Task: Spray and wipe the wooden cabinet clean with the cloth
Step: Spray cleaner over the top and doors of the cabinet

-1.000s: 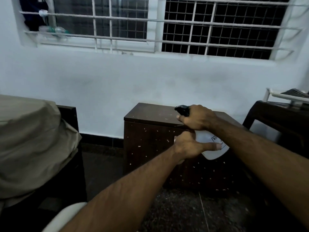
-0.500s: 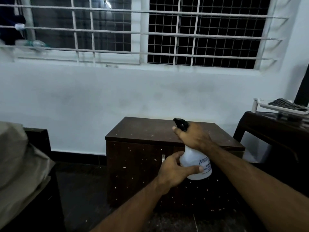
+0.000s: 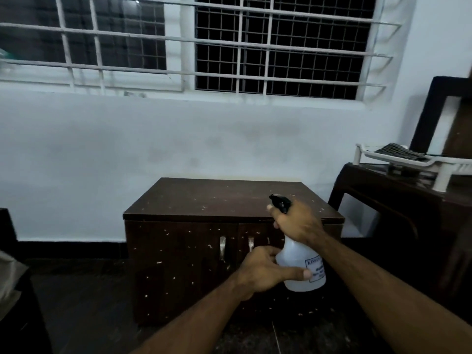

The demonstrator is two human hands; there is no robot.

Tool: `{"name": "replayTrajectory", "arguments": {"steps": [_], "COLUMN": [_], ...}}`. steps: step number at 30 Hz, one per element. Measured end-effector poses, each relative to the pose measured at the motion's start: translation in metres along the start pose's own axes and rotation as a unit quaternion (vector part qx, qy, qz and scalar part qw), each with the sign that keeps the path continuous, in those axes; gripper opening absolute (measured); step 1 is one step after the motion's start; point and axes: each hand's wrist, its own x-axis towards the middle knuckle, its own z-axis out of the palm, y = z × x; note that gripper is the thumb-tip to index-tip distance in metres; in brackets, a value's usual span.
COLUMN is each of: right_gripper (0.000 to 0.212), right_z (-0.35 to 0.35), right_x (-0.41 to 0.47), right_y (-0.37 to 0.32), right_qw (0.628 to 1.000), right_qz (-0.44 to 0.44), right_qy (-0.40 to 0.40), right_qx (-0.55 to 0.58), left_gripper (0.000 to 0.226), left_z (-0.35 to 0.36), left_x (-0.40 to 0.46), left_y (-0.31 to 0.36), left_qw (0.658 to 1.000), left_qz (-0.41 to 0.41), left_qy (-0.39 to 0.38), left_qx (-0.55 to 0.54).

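A low dark wooden cabinet (image 3: 199,200) with two doors and metal handles stands against the white wall, its top and front flecked with pale specks. In front of its right door I hold a white spray bottle (image 3: 297,259) with a black nozzle pointing left. My right hand (image 3: 296,223) grips the bottle's neck and trigger. My left hand (image 3: 265,273) clasps the bottle's lower body, thumb across its label. No cloth is in view.
A dark table (image 3: 398,198) carrying a white rack (image 3: 398,159) stands at the right, close to the cabinet. A barred window (image 3: 255,47) runs along the wall above. Dark furniture with a beige cover (image 3: 10,277) sits at the left edge. The floor is dark.
The view has tilted up and swung right, so the cabinet sits lower and more central. Both hands keep the same hold on the bottle, which now hangs lower against the cabinet front.
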Motion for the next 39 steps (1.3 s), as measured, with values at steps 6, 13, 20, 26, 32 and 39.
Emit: {"name": "replayTrajectory", "arguments": {"steps": [6, 13, 20, 26, 32, 39], "right_gripper": [0.065, 0.055, 0.037, 0.047, 0.079, 0.047], "right_z": [-0.019, -0.04, -0.062, -0.068, -0.063, -0.04], "right_x": [-0.012, -0.017, 0.006, 0.028, 0.031, -0.01], "right_y": [0.049, 0.088, 0.096, 0.078, 0.063, 0.093], "right_qw": [0.995, 0.991, 0.988, 0.989, 0.987, 0.974], "right_qz": [0.075, 0.114, 0.127, 0.113, 0.13, 0.168], "right_qy": [0.055, 0.07, 0.061, 0.055, 0.086, 0.092], "right_qx": [-0.029, 0.009, 0.066, 0.076, 0.029, 0.124], "left_gripper": [0.067, 0.066, 0.055, 0.051, 0.048, 0.076], "left_z": [0.043, 0.074, 0.08, 0.066, 0.06, 0.072], "left_x": [0.021, 0.043, 0.056, 0.068, 0.068, 0.066], "left_y": [0.006, 0.013, 0.033, 0.041, 0.039, 0.003], "left_qw": [1.0, 0.998, 0.997, 0.996, 0.997, 0.999], "left_qz": [-0.004, -0.004, -0.001, 0.002, 0.02, 0.015], "left_qy": [-0.028, -0.059, -0.052, -0.018, -0.008, -0.038], "left_qx": [0.009, 0.012, -0.061, -0.082, -0.077, -0.009]}}
